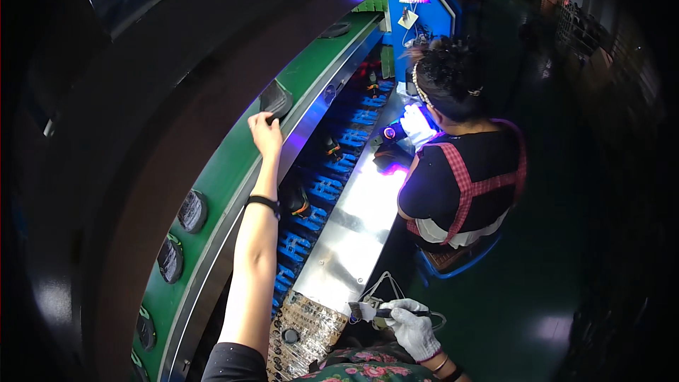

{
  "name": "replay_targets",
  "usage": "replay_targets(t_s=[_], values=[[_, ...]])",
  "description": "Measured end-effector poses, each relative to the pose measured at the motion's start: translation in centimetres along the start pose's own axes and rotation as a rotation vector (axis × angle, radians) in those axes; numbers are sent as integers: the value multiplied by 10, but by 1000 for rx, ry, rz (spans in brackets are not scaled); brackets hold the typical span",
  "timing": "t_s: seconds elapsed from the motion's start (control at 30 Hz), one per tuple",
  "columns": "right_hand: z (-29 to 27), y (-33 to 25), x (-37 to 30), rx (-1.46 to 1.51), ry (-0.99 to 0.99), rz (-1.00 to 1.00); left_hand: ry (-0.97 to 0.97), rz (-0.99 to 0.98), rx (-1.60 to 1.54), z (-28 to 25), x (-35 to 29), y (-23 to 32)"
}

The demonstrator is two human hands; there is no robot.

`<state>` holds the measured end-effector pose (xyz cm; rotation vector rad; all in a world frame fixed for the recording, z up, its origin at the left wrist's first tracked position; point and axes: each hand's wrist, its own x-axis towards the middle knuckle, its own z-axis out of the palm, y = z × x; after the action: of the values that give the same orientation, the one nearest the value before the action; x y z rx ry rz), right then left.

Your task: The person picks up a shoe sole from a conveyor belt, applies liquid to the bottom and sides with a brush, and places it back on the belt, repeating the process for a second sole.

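Two hands in use. One dark flat piece lay on the green belt, near edge pinched in the fingers of our bare left hand. More dark pieces sat nearer us than those fingers. Our gloved right hand gripped a brush-like tool, head left of its fingers. Co-worker sat beyond them.

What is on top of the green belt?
Several dark, rounded pieces lie along the green belt, and the left hand touches the near edge of another piece. The belt surface beneath these pieces is covered, so I cannot tell what is there.
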<state>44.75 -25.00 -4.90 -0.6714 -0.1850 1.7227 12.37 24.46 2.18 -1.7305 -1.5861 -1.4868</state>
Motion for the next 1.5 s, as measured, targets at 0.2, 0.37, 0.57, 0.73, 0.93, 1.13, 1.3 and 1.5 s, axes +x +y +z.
replay_targets(t_s=[0.2,0.37,0.57,0.73,0.93,1.13,1.3,1.5], values=[[-6,-2,-40,11,-11,57,-30,-492,-896,-154,-84,44],[14,20,-54,15,-79,-54,177,-223,-623,-342,-135,48],[15,53,-67,-28,-120,-43,394,-483,-597,-517,-191,39],[42,116,-77,-38,-187,21,-149,-819,-664,-569,-249,1],[112,215,-91,-179,-235,153,-528,-1430,-919,-564,-349,-41],[156,257,-118,-281,-326,197,-410,-1704,-1891,-595,-439,-35],[151,273,-120,-466,-355,269,-731,-1765,-2000,-631,-457,28],[172,284,-125,-773,-502,43,-485,-1674,-1929,-640,-428,19]])
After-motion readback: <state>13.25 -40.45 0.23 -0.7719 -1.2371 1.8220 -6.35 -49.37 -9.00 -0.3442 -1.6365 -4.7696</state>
